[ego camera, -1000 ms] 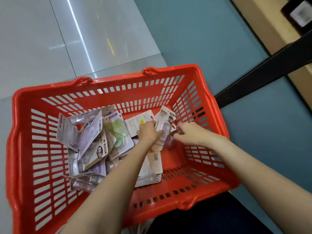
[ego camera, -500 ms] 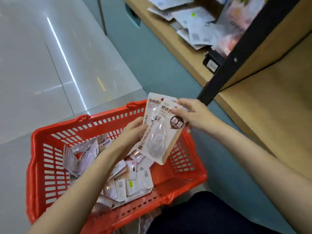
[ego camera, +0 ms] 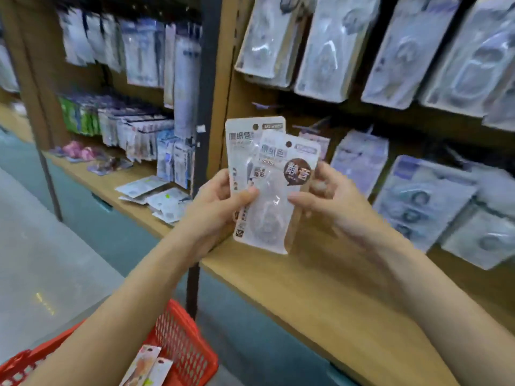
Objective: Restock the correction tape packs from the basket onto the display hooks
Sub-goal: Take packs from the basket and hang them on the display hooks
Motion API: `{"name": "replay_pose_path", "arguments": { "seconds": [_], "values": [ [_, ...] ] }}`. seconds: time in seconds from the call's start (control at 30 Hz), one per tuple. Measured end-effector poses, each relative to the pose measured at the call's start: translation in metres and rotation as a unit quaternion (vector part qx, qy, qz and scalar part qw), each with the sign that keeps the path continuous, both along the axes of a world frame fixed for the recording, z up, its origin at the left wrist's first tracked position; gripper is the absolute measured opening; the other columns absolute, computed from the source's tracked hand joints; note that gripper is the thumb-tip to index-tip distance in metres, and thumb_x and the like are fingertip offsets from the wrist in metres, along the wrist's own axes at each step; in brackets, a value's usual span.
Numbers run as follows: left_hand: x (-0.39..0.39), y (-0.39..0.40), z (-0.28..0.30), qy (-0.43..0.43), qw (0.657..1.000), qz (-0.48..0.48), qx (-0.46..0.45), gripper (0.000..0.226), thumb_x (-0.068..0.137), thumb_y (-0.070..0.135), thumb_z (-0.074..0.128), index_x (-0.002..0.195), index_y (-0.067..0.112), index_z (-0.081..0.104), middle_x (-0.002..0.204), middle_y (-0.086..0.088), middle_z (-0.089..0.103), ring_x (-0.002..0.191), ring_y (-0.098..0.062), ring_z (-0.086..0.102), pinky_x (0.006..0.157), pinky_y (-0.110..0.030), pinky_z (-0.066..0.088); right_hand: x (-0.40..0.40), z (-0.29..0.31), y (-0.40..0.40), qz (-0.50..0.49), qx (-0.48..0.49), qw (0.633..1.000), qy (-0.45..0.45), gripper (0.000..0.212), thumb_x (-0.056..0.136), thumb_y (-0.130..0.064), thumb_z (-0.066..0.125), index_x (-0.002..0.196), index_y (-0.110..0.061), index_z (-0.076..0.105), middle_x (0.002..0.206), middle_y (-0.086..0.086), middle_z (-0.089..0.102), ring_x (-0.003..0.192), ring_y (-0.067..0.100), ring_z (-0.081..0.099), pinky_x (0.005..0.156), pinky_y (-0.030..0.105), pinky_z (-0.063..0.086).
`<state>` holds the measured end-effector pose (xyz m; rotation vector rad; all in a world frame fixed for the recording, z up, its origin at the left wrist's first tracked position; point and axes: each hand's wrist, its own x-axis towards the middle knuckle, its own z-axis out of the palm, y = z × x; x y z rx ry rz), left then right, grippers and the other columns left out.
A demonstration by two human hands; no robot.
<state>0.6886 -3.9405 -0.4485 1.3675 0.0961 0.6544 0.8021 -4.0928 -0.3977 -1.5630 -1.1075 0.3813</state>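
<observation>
— Shop aisle, grey floor at the left of the frame, wooden shelf ledge (ego camera: 320, 288) running across the lower right. What's closest to you?

— At the bottom left, the red basket (ego camera: 184, 355), with more packs (ego camera: 147, 366) lying in it. Above that, mid-frame, I hold 2 correction tape packs (ego camera: 267, 190) fanned one over the other. My left hand (ego camera: 214, 210) pinches them at the left edge, thumb on the front, fingers behind. My right hand (ego camera: 331, 201) grips the front pack at its right edge, thumb on the clear blister, fingers curled round the back.

— How do they feel likely to handle?

— Light, I'd judge: thin card backs with a clear plastic bubble. The card looks stiff enough to stay flat, yet it would crease if squeezed hard, and the glossy film looks slippery. Best hold is the card edge below the hang hole, leaving that hole free for the hook.

— And beyond your hands?

— Bare hooks (ego camera: 262, 105) stick out of the brown backboard just above the packs. Further up and to the right, hanging blister packs (ego camera: 328, 51) fill 2 rows; they are blurred. At the upper left, another bay holds hanging stationery (ego camera: 145, 51), too soft to identify.

— Next step?

— Probably separate 1 pack and line its hole up with a hook.
</observation>
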Motion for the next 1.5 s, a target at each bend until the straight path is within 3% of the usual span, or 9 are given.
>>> {"name": "replay_pose_path", "arguments": {
  "seconds": [0.23,0.33,0.43,0.57,0.7,0.9,1.03,1.27,1.5],
  "values": [
    [0.044,-0.074,0.093,-0.029,0.995,-0.023,0.09,0.031,0.086,0.017,0.062,0.117,0.019,0.057,0.109,0.001,0.07,0.097,-0.016,0.068,0.074,-0.029,0.055,0.016,0.064,-0.085,-0.103,0.063,0.993,0.009,0.055,0.08,-0.006,0.068,0.126,-0.014,0.041,0.101,0.01,0.071,0.08,0.009,0.069,0.06,0.018,0.051],
    [0.051,-0.08,0.111,-0.037,0.995,-0.006,0.093,0.027,0.088,0.024,0.06,0.115,0.018,0.06,0.107,0.001,0.071,0.097,-0.018,0.068,0.082,-0.036,0.054,0.026,0.082,-0.099,-0.146,0.086,0.985,-0.022,0.066,0.08,-0.015,0.07,0.134,-0.024,0.033,0.101,0.005,0.072,0.094,0.015,0.068,0.085,0.036,0.055],
    [0.053,-0.069,0.119,-0.031,0.993,0.073,0.09,0.023,0.089,0.027,0.058,0.11,0.018,0.061,0.101,0.001,0.071,0.091,-0.014,0.068,0.072,-0.024,0.053,0.04,0.099,-0.096,-0.185,0.099,0.977,-0.03,0.082,0.084,-0.019,0.068,0.144,-0.038,0.016,0.107,0.003,0.07,0.1,0.021,0.066,0.094,0.048,0.049],
    [0.05,-0.038,0.125,-0.002,0.985,0.152,0.078,0.021,0.091,0.027,0.057,0.109,0.016,0.06,0.101,0.0,0.069,0.091,-0.014,0.065,0.074,-0.028,0.048,0.051,0.121,-0.056,-0.157,0.068,0.98,-0.103,0.088,0.088,-0.013,0.064,0.147,-0.039,0.004,0.146,-0.003,0.041,0.132,0.014,0.04,0.103,0.027,0.033],
    [0.045,-0.009,0.13,0.004,0.978,0.187,0.088,0.019,0.092,0.025,0.056,0.106,0.014,0.06,0.097,0.0,0.068,0.085,-0.011,0.063,0.067,-0.025,0.045,0.061,0.149,0.005,-0.152,0.082,0.97,-0.173,0.079,0.09,-0.007,0.058,0.149,-0.028,0.01,0.154,-0.004,0.022,0.14,0.012,0.023,0.103,0.018,0.021],
    [0.039,0.019,0.125,-0.003,0.979,0.185,0.085,0.023,0.091,0.024,0.056,0.111,0.013,0.059,0.1,-0.001,0.069,0.085,-0.011,0.066,0.059,-0.016,0.047,0.084,0.179,0.071,-0.183,0.08,0.958,-0.206,0.071,0.091,-0.007,0.055,0.149,-0.022,0.016,0.15,0.005,0.032,0.137,0.021,0.031,0.101,0.018,0.025],
    [0.041,0.03,0.118,0.0,0.979,0.185,0.081,0.018,0.091,0.025,0.057,0.107,0.017,0.06,0.101,-0.001,0.069,0.091,-0.014,0.066,0.068,-0.024,0.049,0.088,0.178,0.088,-0.216,0.086,0.947,-0.223,0.073,0.091,-0.009,0.055,0.15,-0.023,0.015,0.151,0.006,0.032,0.137,0.024,0.031,0.109,0.034,0.028],
    [0.045,0.036,0.107,0.004,0.982,0.179,0.066,0.022,0.09,0.027,0.059,0.11,0.016,0.061,0.102,-0.001,0.069,0.095,-0.018,0.066,0.076,-0.029,0.053,0.091,0.166,0.091,-0.245,0.109,0.931,-0.247,0.073,0.091,-0.009,0.054,0.15,-0.02,0.013,0.151,0.005,0.031,0.138,0.021,0.03,0.109,0.029,0.026],
    [0.043,0.036,0.11,-0.007,0.982,0.176,0.069,0.024,0.09,0.027,0.058,0.111,0.015,0.06,0.103,-0.001,0.069,0.094,-0.017,0.066,0.078,-0.031,0.053,0.097,0.169,0.089,-0.262,0.098,0.944,-0.176,0.068,0.093,-0.014,0.053,0.15,-0.019,0.016,0.151,0.005,0.032,0.137,0.022,0.033,0.108,0.032,0.031]
  ]
}}
